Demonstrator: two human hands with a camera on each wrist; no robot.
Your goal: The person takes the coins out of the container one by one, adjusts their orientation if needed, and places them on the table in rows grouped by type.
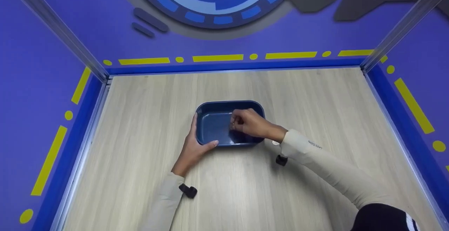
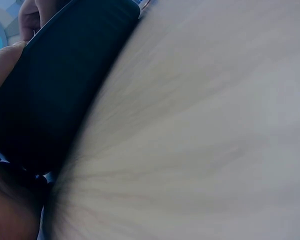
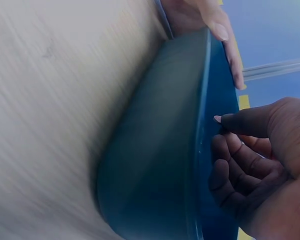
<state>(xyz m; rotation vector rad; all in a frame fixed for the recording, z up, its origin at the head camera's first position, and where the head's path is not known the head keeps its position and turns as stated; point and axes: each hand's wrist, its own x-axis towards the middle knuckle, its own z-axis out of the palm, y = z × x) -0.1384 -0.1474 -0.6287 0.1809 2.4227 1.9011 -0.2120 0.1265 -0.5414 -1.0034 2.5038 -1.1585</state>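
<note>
A dark blue rectangular dish (image 1: 214,127) with rounded corners stands on the wooden table. My left hand (image 1: 194,146) grips its near left corner, the thumb on the front rim and the fingers along the outer left wall. Over the right half of the dish is my right hand (image 1: 250,123), its fingers curled and the thumb near the index finger. In the right wrist view, the right thumb and curled fingers (image 3: 222,172) are at the dish's opening. I cannot tell whether a small thing sits between those fingertips.
The pale wooden table (image 1: 140,125) is bounded by blue-purple walls (image 1: 245,45) with yellow marks at the back and both sides. A small whitish round spot (image 1: 275,142) shows by my right wrist. Black wrist devices (image 1: 188,191) hang from both sleeves.
</note>
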